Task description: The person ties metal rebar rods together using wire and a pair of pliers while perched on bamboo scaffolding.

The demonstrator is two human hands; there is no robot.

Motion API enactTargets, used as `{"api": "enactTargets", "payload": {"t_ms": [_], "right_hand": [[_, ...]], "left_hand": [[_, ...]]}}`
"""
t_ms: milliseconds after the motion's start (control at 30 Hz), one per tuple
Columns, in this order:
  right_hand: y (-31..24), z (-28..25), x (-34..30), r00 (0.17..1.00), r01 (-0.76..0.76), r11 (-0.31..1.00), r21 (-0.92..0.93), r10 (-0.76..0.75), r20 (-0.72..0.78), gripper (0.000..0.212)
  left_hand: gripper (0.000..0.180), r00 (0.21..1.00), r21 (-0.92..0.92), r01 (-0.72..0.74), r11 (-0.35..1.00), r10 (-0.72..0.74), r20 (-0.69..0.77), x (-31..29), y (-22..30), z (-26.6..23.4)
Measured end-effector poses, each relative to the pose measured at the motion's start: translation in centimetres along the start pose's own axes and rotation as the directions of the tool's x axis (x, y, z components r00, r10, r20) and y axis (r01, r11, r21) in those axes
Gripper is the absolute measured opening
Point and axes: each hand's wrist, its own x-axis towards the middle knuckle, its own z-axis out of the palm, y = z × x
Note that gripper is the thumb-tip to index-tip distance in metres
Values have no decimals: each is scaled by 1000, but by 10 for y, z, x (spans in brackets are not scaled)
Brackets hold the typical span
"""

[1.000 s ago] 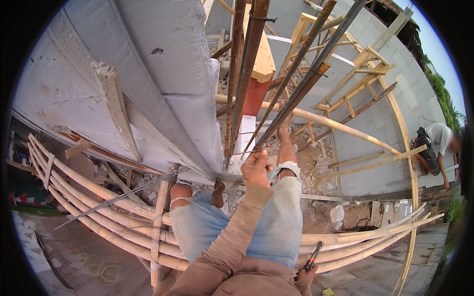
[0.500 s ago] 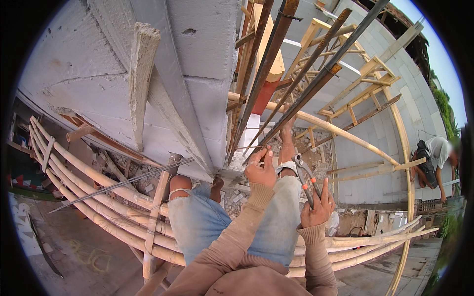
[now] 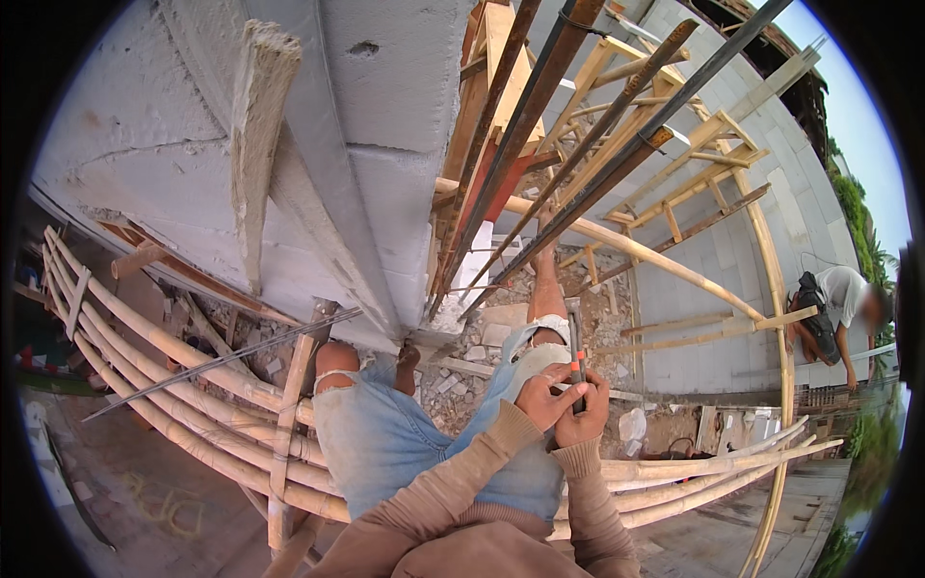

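Note:
A pair of pincers [image 3: 575, 337] with orange bands on its dark handles points away from me, seen nearly edge-on. My right hand [image 3: 584, 416] is wrapped round its handles above my right thigh. My left hand [image 3: 545, 396] is closed and meets the right one at the handles; what its fingers hold, if anything, is hidden. Beyond both hands, long steel reinforcing bars [image 3: 533, 101] rise at a slant beside the grey wall. A short piece of tie wire [image 3: 489, 286] crosses them low down, apart from my hands.
Bundled bamboo poles [image 3: 207, 412] run under and beside my legs, tied to a wooden upright [image 3: 288, 433]. A rough timber post [image 3: 258, 144] leans at the left wall [image 3: 405, 77]. Rubble [image 3: 462, 385] lies below. At the right, another person [image 3: 831, 303] bends by a block wall.
My left hand has moved from near the bars down and right to meet my right hand. The pincers have turned from a face-on to an edge-on view.

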Motion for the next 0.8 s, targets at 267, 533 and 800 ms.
{"api": "enactTargets", "payload": {"t_ms": [267, 533, 800], "right_hand": [[31, 11, -23, 917, -396, 806, 440, 373, 142, 16], [13, -5, -21, 844, -524, 363, 770, 103, 526, 60], [-1, -7, 6, 957, -34, 993, 116, -1, 289, 63]], "left_hand": [[43, 988, 12, 151, 988, -151, -11, 6, -17, -12], [36, 991, 64, -12, 998, 20, -135, 4, -9, -26], [40, 995, -399, -38, 916, -3, -103, 3, -18, -12]]}}
